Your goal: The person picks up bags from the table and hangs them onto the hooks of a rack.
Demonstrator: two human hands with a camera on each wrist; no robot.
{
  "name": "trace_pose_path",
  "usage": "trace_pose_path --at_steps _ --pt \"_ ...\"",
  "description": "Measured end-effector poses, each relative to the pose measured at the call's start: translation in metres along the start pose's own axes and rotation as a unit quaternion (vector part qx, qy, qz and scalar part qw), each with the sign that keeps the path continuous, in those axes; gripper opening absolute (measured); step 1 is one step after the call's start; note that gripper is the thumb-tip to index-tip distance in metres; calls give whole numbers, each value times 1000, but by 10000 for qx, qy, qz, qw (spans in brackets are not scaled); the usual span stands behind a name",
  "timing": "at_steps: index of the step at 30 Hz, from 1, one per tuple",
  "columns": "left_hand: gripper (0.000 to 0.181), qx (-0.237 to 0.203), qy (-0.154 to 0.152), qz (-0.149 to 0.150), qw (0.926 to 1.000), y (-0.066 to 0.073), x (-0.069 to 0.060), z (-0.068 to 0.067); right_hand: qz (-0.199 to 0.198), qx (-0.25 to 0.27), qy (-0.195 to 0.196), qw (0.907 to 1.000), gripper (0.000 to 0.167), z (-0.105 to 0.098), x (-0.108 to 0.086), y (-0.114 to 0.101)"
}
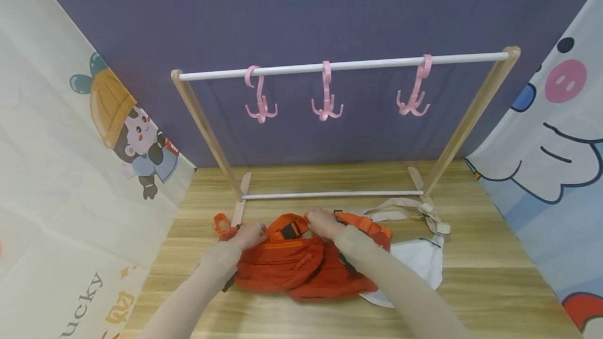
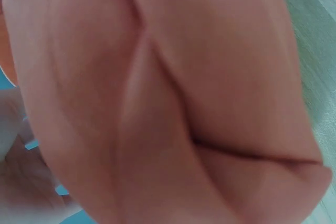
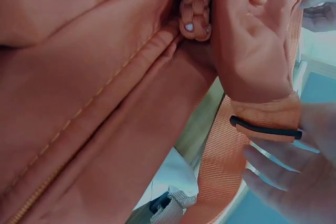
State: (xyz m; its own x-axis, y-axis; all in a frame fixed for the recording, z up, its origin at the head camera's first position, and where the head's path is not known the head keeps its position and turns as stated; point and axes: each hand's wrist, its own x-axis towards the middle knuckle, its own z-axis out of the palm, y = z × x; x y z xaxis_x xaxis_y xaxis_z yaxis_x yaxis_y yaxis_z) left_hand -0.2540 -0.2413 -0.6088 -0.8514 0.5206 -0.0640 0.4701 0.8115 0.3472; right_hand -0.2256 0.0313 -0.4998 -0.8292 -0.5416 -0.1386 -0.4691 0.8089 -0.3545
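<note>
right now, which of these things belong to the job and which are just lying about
Seem part of the job:
red bag, held by the left hand and right hand

Not being handled, so perhaps just there:
white bag, partly hidden by the red bag
pink hooks, hanging from the rack
rack, standing behind the bags

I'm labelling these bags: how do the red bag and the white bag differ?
The red bag has orange straps, while the white bag has a beige strap. The left hand and right hand hold the red bag; neither holds the white bag. In the head view, the red bag partly hides the white bag. Both have straps.
</note>
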Motion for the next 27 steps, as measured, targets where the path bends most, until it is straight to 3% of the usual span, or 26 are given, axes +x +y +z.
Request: trace_pose_path --at_steps 3,5,6,11,13,15,21,27 --pt "23 86 -74 -220 9997 -26 9 26 -59 14 -8 10000 11 0 -2 -1" --pt "19 84 -181 -449 9988 -23 8 23 -29 80 -32 10000 11 -1 -2 -1" --pt "20 121 -71 -320 9994 -24 7 23 -12 92 -53 9999 11 -1 -2 -1" --pt "13 8 72 -423 9991 26 -13 -23 164 264 -108 9995 19 -1 -3 2" --pt "6 -36 -57 -861 9963 57 -21 -49 215 356 -60 9991 23 -2 -4 4" --pt "4 63 55 -843 9964 69 -26 -61 265 417 9 9988 26 -3 -5 5" --pt "8 229 342 -790 9960 83 -36 -78 297 383 155 9987 28 -9 -7 7" --pt "7 234 975 -622 9930 85 -37 -84 373 448 218 9981 33 -11 -7 7"
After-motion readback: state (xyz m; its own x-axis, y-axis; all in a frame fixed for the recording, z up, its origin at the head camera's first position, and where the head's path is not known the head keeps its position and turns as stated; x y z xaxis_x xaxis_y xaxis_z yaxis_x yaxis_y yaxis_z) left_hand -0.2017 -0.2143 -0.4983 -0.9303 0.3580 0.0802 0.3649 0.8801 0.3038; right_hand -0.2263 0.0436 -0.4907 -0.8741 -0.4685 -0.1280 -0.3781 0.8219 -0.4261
